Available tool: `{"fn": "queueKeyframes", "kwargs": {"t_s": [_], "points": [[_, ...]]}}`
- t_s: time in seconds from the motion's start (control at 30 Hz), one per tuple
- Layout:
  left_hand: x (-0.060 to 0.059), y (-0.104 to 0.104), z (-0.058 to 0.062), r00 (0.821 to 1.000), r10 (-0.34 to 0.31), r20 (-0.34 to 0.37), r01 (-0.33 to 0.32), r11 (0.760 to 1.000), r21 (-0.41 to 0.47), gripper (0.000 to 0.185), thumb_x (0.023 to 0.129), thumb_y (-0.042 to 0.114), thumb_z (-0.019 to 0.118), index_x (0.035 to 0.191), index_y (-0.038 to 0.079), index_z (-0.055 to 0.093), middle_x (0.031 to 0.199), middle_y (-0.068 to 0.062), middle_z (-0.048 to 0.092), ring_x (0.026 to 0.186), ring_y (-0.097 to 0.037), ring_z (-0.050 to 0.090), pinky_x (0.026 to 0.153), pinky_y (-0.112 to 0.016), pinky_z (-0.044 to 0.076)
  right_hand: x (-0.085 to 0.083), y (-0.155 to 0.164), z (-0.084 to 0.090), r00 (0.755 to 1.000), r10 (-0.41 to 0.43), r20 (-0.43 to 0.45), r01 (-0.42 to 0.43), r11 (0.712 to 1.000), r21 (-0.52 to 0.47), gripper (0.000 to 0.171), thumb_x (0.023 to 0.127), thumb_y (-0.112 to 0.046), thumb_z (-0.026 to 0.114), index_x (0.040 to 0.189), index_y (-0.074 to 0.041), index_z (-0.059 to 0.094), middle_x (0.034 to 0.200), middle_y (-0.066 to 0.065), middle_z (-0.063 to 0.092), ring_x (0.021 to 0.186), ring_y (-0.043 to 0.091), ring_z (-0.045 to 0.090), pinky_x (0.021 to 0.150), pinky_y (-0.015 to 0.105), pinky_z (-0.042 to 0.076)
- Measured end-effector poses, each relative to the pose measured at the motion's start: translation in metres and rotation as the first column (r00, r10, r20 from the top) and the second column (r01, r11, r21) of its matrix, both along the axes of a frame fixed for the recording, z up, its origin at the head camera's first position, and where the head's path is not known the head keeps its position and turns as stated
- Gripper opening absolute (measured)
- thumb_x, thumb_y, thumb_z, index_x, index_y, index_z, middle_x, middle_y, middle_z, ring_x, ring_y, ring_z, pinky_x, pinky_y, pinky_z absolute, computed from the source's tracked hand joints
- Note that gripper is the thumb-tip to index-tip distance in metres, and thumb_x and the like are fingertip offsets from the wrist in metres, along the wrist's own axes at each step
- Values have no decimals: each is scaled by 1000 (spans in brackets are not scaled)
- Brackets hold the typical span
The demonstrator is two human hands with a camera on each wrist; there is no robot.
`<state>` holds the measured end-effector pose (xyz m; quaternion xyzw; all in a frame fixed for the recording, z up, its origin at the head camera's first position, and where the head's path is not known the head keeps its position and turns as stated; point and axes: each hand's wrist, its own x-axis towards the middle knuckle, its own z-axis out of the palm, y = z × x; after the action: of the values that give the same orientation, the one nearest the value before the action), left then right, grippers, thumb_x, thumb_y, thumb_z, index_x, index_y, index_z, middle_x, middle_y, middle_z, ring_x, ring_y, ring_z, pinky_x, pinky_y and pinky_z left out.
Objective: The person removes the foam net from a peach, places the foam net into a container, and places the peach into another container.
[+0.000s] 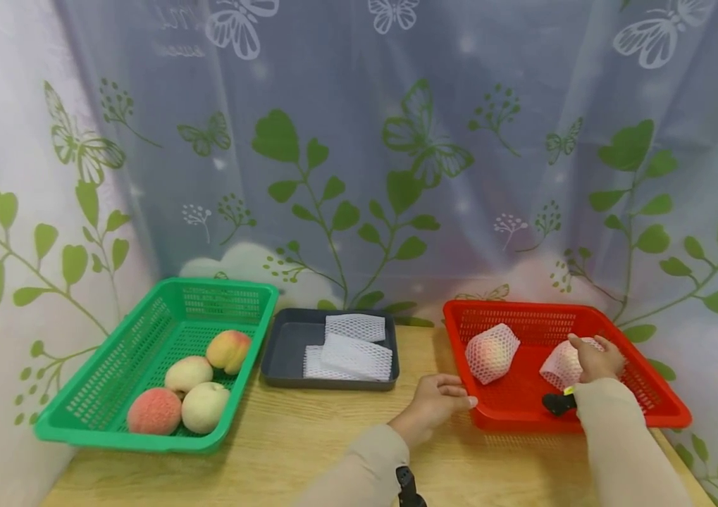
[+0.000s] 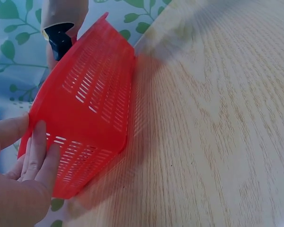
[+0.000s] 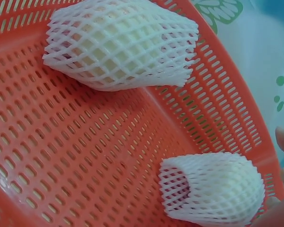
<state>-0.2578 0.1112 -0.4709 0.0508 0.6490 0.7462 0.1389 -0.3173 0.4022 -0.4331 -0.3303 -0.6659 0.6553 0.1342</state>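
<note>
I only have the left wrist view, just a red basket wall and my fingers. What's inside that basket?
Observer: Two peaches in white foam nets lie in the red basket; one wrapped peach sits near its left end.
Operator: Where's the right hand?
Observer: The right hand rests on the other wrapped peach.
Operator: Any fruit left unwrapped?
Observer: Four bare peaches lie in the green basket; spare foam nets lie in the gray tray.
</note>
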Motion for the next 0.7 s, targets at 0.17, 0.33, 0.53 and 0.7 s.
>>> {"fn": "queueKeyframes", "kwargs": {"t_s": [0.17, 0.33, 0.53, 0.7], "points": [[1, -1, 0, 1000, 1, 4, -1, 1000, -9, 36, 78, -5, 74, 112, -4, 60, 86, -5, 68, 75, -10, 62, 72, -26, 56, 1, 0, -4, 996, 89, 24, -90, 996, 22, 90, 88, -39, 63, 155, -11, 10, 160, 14, -1, 144, 35, 7, 114, 53, 20], [1, 0, 2, 1000, -20, 16, 20, 1000, -1, 35, 79, -4, 74, 111, -2, 61, 87, -5, 68, 77, -10, 62, 72, -25, 55, 2, 0, -6, 995, 92, 38, -93, 995, 20, 89, 89, -34, 63, 155, -10, 8, 159, 16, -5, 144, 37, 7, 115, 51, 18], [1, 0, 3, 1000, -4, 30, 4, 1000, -7, 35, 79, -5, 74, 111, -1, 61, 87, -5, 67, 77, -11, 62, 73, -27, 56, -1, -3, -5, 996, 72, 59, -77, 993, 85, 85, 90, -28, 61, 154, -6, 8, 158, 19, -4, 142, 37, 14, 113, 49, 25], [0, 1, 1, 999, -2, 33, 3, 1000, -11, 35, 79, -4, 74, 111, -1, 61, 87, -5, 67, 76, -11, 62, 73, -27, 56, -1, -2, -6, 991, 97, 91, -105, 990, 95, 84, 92, -28, 59, 152, 1, 9, 158, 23, 2, 137, 39, 28, 95, 43, 49]]}}
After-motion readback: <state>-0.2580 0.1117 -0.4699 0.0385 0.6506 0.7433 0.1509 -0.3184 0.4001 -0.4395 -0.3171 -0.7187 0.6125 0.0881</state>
